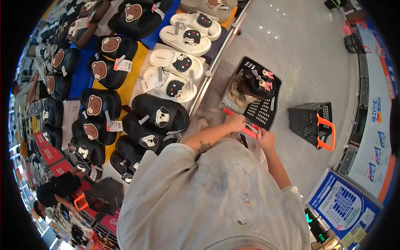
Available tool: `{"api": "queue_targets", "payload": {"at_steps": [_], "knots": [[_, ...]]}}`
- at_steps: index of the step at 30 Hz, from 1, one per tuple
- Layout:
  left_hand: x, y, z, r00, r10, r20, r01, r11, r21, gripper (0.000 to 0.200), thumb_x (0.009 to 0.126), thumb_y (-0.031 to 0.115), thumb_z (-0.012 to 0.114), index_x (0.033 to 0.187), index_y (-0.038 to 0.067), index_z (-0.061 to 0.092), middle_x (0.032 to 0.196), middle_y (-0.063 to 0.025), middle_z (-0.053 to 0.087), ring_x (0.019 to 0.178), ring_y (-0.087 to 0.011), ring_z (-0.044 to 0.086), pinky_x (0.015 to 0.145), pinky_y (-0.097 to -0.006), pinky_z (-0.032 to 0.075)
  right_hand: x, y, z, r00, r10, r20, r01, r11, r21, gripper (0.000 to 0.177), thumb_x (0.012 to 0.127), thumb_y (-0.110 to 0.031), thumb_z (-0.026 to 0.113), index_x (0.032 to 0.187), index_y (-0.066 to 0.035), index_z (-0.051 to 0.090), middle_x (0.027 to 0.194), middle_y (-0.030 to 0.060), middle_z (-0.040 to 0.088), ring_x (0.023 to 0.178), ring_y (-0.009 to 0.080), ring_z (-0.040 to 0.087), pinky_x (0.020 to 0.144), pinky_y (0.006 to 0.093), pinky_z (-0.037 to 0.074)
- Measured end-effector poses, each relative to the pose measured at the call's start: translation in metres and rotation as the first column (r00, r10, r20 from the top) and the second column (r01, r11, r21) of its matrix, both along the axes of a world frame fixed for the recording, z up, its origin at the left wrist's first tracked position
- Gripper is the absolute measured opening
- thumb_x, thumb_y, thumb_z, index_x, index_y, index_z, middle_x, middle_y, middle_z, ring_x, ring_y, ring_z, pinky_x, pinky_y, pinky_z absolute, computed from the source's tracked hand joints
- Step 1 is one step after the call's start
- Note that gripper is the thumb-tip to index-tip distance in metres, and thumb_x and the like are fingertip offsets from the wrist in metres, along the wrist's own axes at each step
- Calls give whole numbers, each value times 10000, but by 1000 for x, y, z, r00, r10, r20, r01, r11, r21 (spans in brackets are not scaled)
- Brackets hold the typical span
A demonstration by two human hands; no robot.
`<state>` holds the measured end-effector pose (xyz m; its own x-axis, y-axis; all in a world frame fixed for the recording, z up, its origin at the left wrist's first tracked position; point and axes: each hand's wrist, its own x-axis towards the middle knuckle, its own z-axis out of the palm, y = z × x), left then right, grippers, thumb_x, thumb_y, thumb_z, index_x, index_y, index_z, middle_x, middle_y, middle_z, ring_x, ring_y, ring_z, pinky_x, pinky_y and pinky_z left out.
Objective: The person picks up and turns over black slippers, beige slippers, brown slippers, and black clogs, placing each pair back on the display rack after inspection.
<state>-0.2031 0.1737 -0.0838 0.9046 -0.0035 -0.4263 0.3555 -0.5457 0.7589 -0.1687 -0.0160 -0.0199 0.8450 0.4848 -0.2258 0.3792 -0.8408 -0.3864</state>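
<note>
A black perforated shopping basket [273,109] stands in front of me on the tiled floor. My left hand [236,123] is wrapped round its red handle [249,131], and my right hand [266,138] grips the same handle farther right. Inside the basket lies a pair of black slippers [252,86] with red-bowed cartoon figures. Beige items [238,96] sit beside them, partly covered by the slippers. White slippers with black cat faces [177,68] are on the display to the left, close to the basket.
A display table with a metal edge [216,56] runs along my left, carrying black slippers [156,116] and bear slippers [100,104]. Another black basket [308,123] with an orange handle stands at right. A person [58,189] bends near a basket at lower left.
</note>
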Motion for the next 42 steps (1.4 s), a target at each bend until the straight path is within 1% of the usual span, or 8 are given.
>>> {"api": "queue_targets", "payload": {"at_steps": [5, 23, 27, 30, 33, 37, 39, 42], "knots": [[23, 11, 21, 996, -78, -31, 78, 997, 11, 239, 742, 225, 522, 812, 62, 682, 872, -166, 660, 841, -325, 638, 737, -438, 497, 21, -1, -7, 999, 40, -13, -40, 999, 13, 250, 835, -248, 499, 833, -63, 668, 584, 193, 575, 529, 366, 579, 519, 461, 451], [96, 10, -11, 978, 190, 88, -177, 975, -137, 263, 907, 268, 430, 900, 50, 575, 847, -168, 626, 835, -349, 597, 732, -444, 454, 126, 5, -20, 978, 197, 73, -208, 957, 205, 201, 829, -208, 558, 805, -59, 690, 580, 181, 585, 507, 342, 588, 476, 419, 457], [111, 23, 14, 990, 108, 94, -101, 992, -77, 244, 900, 252, 463, 911, 36, 577, 823, -172, 608, 820, -346, 589, 729, -440, 449, 154, 4, -15, 974, 218, 62, -226, 952, 206, 200, 829, -209, 560, 818, -65, 698, 581, 177, 585, 510, 336, 587, 484, 416, 455], [121, 55, 55, 974, -154, 168, 156, 988, -1, 241, 857, 266, 528, 938, 50, 595, 947, -147, 603, 900, -312, 574, 776, -417, 454, 167, 9, -12, 990, 139, -16, -136, 982, 128, 197, 828, -212, 558, 855, -77, 698, 640, 170, 612, 556, 327, 606, 518, 402, 470], [128, 121, 153, 971, 81, 227, -95, 994, 51, 273, 845, 270, 552, 1011, 61, 607, 1003, -128, 600, 937, -284, 576, 815, -389, 458, 183, 11, -11, 993, 113, -44, -107, 987, 123, 201, 828, -194, 545, 888, -74, 695, 678, 175, 625, 586, 330, 613, 545, 402, 477], [118, 254, 240, 763, 566, 314, -628, 764, 148, 294, 810, 313, 607, 955, 58, 634, 898, -155, 628, 855, -314, 600, 745, -399, 471, 205, 17, -13, 981, 158, -112, -163, 986, -43, 248, 831, -215, 511, 933, -69, 684, 721, 207, 624, 662, 370, 616, 614, 430, 480], [106, 333, 262, 748, 463, 475, -662, 564, 493, 292, 806, 321, 618, 943, 65, 639, 895, -163, 626, 866, -322, 595, 747, -417, 465, 212, 28, -1, 978, 151, -140, -155, 988, -15, 245, 831, -227, 499, 881, -61, 673, 735, 219, 620, 709, 383, 616, 647, 451, 475], [95, 427, 261, 671, 433, 602, -738, 311, 599, 448, 813, 418, 588, 1066, 48, 591, 931, -176, 625, 948, -332, 580, 812, -400, 460, 222, 55, 18, 967, 141, -214, -172, 976, -132, 230, 836, -213, 530, 793, -15, 639, 731, 229, 612, 740, 383, 616, 631, 440, 476]]}}
